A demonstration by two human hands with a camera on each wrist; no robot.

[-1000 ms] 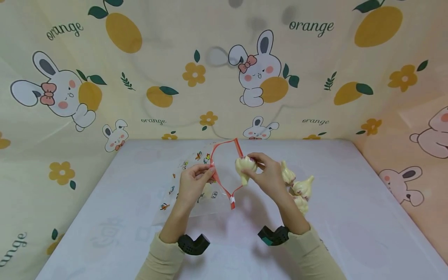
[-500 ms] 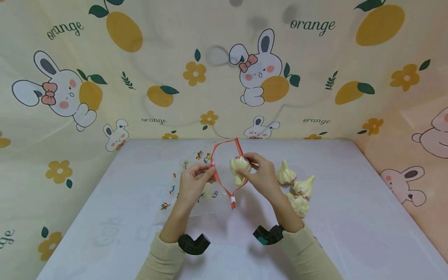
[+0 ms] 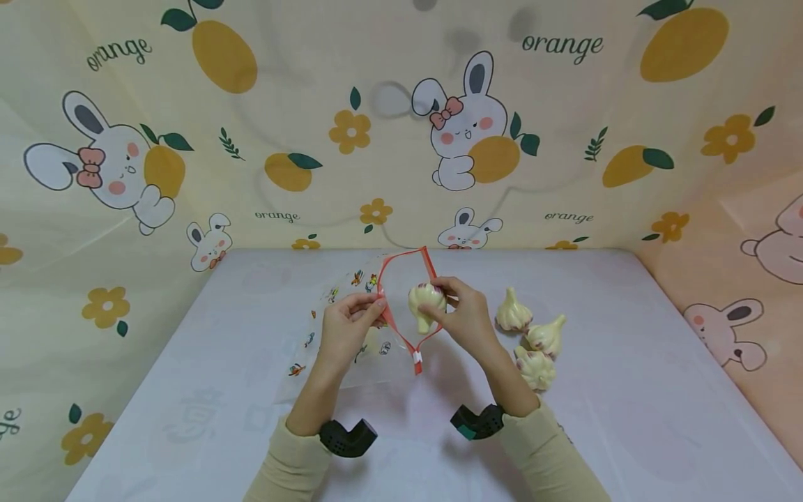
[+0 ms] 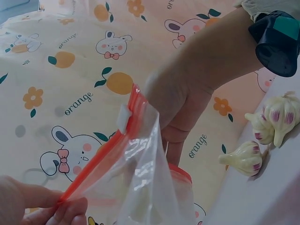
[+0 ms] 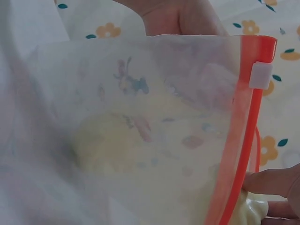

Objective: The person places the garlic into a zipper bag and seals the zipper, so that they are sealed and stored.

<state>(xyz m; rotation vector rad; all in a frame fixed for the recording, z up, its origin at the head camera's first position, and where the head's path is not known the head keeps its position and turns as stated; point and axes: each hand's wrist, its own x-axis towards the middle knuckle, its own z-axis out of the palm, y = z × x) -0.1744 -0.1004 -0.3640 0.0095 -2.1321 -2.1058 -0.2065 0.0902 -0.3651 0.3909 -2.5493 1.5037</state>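
A clear zip bag point(image 3: 341, 376) with printed insects stands with its orange-edged mouth spread to the right. My left hand point(image 3: 343, 328) pinches the near rim of that mouth; its thumb and fingers point(image 4: 70, 208) also show in the left wrist view. With thumb and fingers, my right hand point(image 3: 465, 317) holds a garlic bulb point(image 3: 424, 300) at the mouth, stem down. A white slider point(image 3: 417, 358) sits at the zip's lower end. Through the film in the right wrist view, a blurred pale yellow shape point(image 5: 105, 143) shows inside the bag.
Three garlic bulbs lie right of my right hand: one behind point(image 3: 513, 311), one at the right point(image 3: 547, 336) and one in front point(image 3: 534, 367). The white table point(image 3: 627, 418) meets a printed cloth backdrop point(image 3: 401, 42) at its back and sides.
My right hand has moved left with its garlic bulb, bringing it from beside the bag's rim into the mouth opening. My left hand and the bag have stayed in place.
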